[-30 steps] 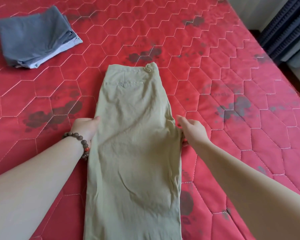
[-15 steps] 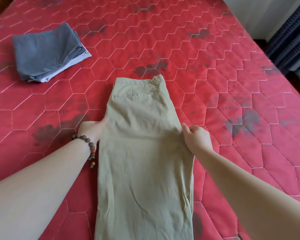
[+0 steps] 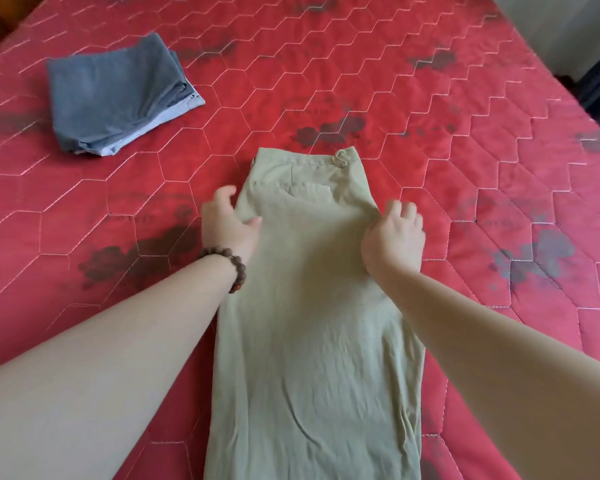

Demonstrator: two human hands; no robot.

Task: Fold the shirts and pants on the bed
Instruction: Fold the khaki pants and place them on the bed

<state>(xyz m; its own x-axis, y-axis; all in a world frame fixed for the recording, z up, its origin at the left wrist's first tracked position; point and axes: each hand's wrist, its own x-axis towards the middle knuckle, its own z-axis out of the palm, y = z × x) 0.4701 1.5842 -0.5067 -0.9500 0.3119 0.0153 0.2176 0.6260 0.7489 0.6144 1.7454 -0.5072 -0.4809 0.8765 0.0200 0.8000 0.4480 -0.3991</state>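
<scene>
The khaki pants (image 3: 312, 306) lie lengthwise at frame center on the bed (image 3: 465, 98), legs stacked, unfolded crosswise. Left hand (image 3: 227, 225) and right hand (image 3: 394, 237) press its edges, fingers loosely spread, gripping nothing. 1 folded grey stack (image 3: 118, 95) sits upper left, apparently done.

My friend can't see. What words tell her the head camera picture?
Two bare hands, left hand and right hand, rest on the side edges of khaki pants lying flat on a red quilted bed. Folded grey clothes sit far left.
</scene>
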